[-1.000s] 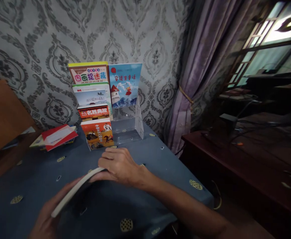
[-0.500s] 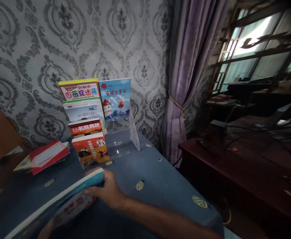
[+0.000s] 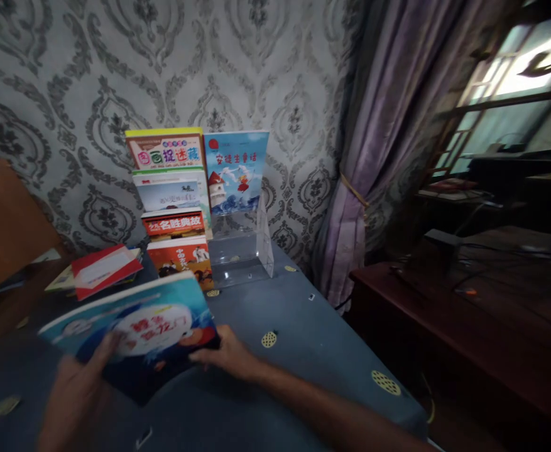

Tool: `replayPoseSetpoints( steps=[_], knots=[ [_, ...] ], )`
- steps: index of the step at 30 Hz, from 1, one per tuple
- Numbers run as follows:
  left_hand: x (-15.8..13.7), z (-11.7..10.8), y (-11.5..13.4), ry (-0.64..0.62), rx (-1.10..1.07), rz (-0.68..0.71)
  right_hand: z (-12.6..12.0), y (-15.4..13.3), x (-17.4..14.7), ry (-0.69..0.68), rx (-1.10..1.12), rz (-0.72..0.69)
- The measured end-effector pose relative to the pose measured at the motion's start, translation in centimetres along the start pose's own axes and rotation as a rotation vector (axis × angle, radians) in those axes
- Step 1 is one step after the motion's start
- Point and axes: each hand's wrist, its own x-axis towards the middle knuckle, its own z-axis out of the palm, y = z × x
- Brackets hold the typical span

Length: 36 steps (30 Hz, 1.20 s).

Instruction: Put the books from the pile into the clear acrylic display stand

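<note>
In front of the clear plastic rack (image 3: 264, 242), a thin, rectangular blue book (image 3: 159, 329) is held above the counter (image 3: 322, 358), cover facing away from the rack, its long axis running sideways and rising slightly toward the right hand (image 3: 230, 355). That hand pinches the right edge; the left hand (image 3: 80, 383), blurred, pinches the other end, thumb across the smooth paper cover.
</note>
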Motion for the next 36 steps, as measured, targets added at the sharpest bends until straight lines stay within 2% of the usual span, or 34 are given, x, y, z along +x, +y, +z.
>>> replayPoseSetpoints(
  steps=[4,6,9,12,18,24,31,36],
  knots=[
    [-0.2,4.6,2.1,0.046,-0.393,-0.136,-1.3,-0.6,-1.4,0.09,-0.001,0.099],
    [-0.1,6.0,2.4,0.062,-0.496,-0.203,-1.6,-0.7,-1.9,0.116,0.002,0.136],
    [0.1,6.7,2.4,0.093,-0.569,-0.24,-1.7,-0.7,-2.3,0.129,-0.004,0.153],
    [0.3,6.8,2.4,0.061,-0.613,-0.215,-1.6,-0.7,-2.5,0.139,-0.002,0.151],
    [1.0,7.1,2.4,0.013,-0.643,-0.267,-1.6,-0.5,-2.6,0.147,-0.02,0.111],
    [1.2,6.9,1.2,-0.014,-0.655,-0.267,-1.9,-0.5,-2.9,0.18,-0.032,0.088],
    [-0.4,6.8,-0.2,-0.199,-0.512,-0.339,-2.0,-0.4,-2.9,0.285,-0.006,0.049],
    [-1.9,6.5,-2.4,-0.368,-0.319,-0.337,-1.9,-0.5,-2.7,0.35,0.018,0.008]
  ],
)
